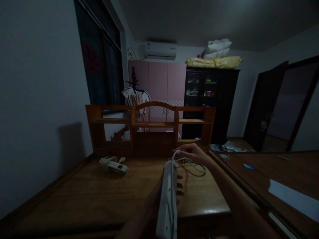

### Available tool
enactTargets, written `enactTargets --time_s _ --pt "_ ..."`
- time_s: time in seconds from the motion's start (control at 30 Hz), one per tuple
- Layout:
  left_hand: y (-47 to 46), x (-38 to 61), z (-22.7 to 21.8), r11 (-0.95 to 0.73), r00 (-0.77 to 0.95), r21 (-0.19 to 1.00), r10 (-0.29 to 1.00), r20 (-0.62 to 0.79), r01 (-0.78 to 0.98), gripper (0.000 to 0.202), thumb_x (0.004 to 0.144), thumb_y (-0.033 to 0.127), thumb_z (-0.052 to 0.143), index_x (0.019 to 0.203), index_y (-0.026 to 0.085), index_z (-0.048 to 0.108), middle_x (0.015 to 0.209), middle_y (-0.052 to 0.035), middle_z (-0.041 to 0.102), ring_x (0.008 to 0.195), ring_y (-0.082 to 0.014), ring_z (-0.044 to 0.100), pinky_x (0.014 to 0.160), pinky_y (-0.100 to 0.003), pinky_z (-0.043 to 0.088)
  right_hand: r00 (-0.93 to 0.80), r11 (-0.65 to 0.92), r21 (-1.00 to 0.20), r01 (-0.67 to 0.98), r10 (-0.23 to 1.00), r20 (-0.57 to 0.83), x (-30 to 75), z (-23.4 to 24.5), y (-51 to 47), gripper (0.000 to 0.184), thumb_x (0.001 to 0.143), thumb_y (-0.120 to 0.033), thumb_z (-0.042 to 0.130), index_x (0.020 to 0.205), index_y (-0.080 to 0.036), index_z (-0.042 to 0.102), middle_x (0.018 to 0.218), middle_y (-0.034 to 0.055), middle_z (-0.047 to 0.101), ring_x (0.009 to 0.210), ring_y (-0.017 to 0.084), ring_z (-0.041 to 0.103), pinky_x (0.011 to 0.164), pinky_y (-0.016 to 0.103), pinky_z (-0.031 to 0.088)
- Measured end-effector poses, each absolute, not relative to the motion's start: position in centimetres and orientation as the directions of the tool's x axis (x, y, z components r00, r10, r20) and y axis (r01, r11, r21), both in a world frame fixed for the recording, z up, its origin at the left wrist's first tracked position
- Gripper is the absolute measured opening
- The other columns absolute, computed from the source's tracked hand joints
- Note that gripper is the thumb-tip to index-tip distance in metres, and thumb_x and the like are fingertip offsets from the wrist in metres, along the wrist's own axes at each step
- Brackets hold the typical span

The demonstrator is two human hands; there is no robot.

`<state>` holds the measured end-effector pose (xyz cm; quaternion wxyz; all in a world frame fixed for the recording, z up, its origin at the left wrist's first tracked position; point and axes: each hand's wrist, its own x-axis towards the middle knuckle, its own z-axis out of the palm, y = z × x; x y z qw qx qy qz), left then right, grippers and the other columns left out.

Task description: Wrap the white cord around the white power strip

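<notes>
A long white power strip (167, 196) is held on edge over the near side of the wooden desk (82, 192). My left hand (179, 189) is wrapped round it from beneath, its fingertips showing past the right side. At the strip's far end my right hand (191, 153) pinches the white cord (174, 154). Part of that cord runs along the strip's face, and the rest lies in loose loops on the desk beyond. Further left on the desk sits a second white power strip (117, 167) with its cord wound round one end.
A wooden shelf rack (155, 124) stands along the desk's back edge. To the left is a wall (45, 99). On the right, a lower brown surface (254, 179) holds a white sheet (291, 196) and a small blue card (248, 166).
</notes>
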<state>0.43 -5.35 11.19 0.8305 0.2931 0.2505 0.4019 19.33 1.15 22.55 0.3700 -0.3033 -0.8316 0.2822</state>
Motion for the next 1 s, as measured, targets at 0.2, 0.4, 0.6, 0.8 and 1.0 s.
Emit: enactTargets --time_s 0.2,0.4,0.6,0.8,1.0 --pt "-5.4 -0.6 12.3 0.434 0.519 0.704 0.848 -0.108 -0.562 0.078 0.076 0.077 0.034 0.112 0.013 0.060 0.104 -0.0172 0.065 0.078 -0.0278 0.066 0.063 -0.041 0.054 -0.538 0.622 -0.732 0.279 0.732 0.417 19.5 21.9 1.6 0.042 0.077 -0.050 0.064 0.100 -0.014 0.071 0.088 0.0064 0.071 0.080 0.019 0.064 0.067 0.026 0.048" --pt "-5.1 -0.7 12.1 0.277 0.443 0.824 0.896 -0.035 -0.494 0.065 0.080 0.066 0.043 0.113 0.013 0.060 0.095 -0.0152 0.067 0.086 -0.0318 0.067 0.078 -0.048 0.052 -0.551 0.612 -0.749 0.255 0.728 0.408 19.1 22.0 1.6 0.040 0.076 -0.047 0.067 0.099 -0.014 0.071 0.091 0.0073 0.071 0.082 0.020 0.064 0.069 0.027 0.049" --pt "-4.7 0.3 12.3 0.242 0.461 0.888 0.887 -0.040 -0.390 0.075 0.080 0.070 0.034 0.099 0.005 0.065 0.095 -0.0228 0.067 0.080 -0.0327 0.067 0.069 -0.045 0.054 -0.529 0.625 -0.726 0.288 0.735 0.423 18.4 21.4 2.1 0.040 0.074 -0.048 0.068 0.095 -0.014 0.073 0.080 0.0056 0.070 0.069 0.015 0.062 0.058 0.022 0.046" --pt "-3.9 0.5 12.6 0.319 0.493 0.852 0.866 -0.084 -0.415 0.065 0.084 0.063 0.040 0.120 0.011 0.055 0.103 -0.0201 0.067 0.090 -0.0334 0.066 0.064 -0.038 0.054 -0.528 0.567 -0.770 0.293 0.768 0.364 18.5 19.6 4.7 0.045 0.072 -0.052 0.067 0.092 -0.012 0.073 0.080 0.0061 0.070 0.070 0.016 0.062 0.061 0.024 0.047" --pt "-0.8 -1.5 11.9 0.374 0.622 0.816 0.783 -0.023 -0.440 0.054 0.089 0.050 0.041 0.115 0.005 0.059 0.105 -0.0221 0.066 0.080 -0.0280 0.069 0.062 -0.032 0.053 -0.521 0.520 -0.809 0.275 0.788 0.329 18.7 17.1 8.4 0.050 0.075 -0.057 0.062 0.093 -0.012 0.071 0.078 0.0045 0.067 0.069 0.014 0.059 0.061 0.023 0.046"
